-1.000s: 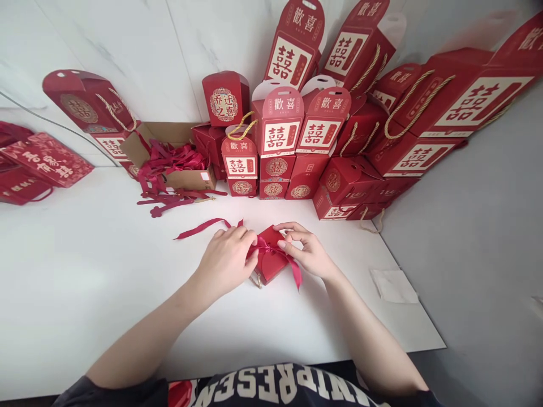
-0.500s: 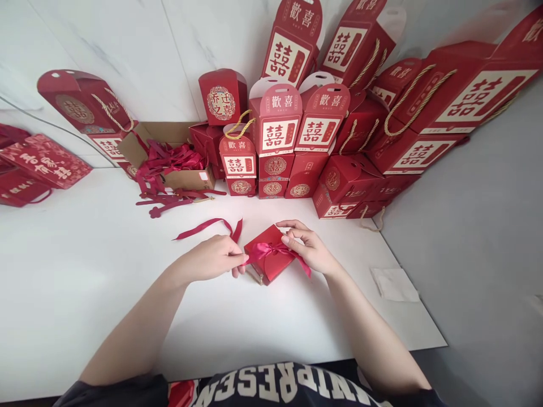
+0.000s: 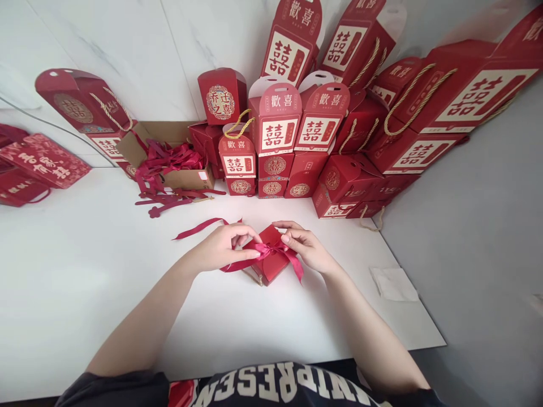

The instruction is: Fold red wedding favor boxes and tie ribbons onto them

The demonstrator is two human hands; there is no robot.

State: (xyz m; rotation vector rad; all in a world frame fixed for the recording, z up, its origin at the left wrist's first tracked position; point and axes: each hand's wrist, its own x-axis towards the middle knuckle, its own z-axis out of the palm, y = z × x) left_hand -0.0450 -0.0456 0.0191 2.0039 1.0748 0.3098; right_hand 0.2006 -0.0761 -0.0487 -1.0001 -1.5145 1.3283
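A small red gift box point(image 3: 274, 264) lies on the white table point(image 3: 85, 265), crossed by a dark red ribbon point(image 3: 271, 250) knotted on its lid. My left hand point(image 3: 223, 247) pinches the ribbon at the box's left edge, with a loop trailing down and left beneath it. My right hand point(image 3: 303, 244) pinches the ribbon on the right side of the knot, and a ribbon tail hangs over the box's right corner. A loose ribbon end point(image 3: 199, 227) runs away to the left behind my left hand.
Stacked red gift boxes and bags point(image 3: 322, 130) with gold rope handles line the back wall. A cardboard box point(image 3: 178, 164) holds several red ribbons, some spilled on the table. More red bags point(image 3: 40, 161) sit at far left. A white paper point(image 3: 392, 284) lies near the table's right edge.
My left hand pulled the ribbon out to the left, then came back against the box, leaving a loop below it. The bow on the lid has tightened. My right hand barely moved.
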